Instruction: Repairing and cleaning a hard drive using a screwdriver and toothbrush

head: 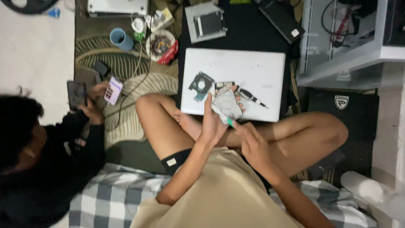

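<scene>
Left hand [212, 122]: grasping pale round drive part [228, 104], above closed white laptop [253, 71].
Right hand [249, 141]: clenched on green-tipped tool [230, 122].
Blue cup [121, 39]: on rug, contents hidden.
Round bowl [160, 45]: holding tangled small parts.

Small part [228, 104] half covered by left hand [213, 122]; its kind cannot be told. Green tool [230, 123] mostly hidden in right hand [252, 143]. Co-worker [33, 160] cut off by left edge.
</scene>
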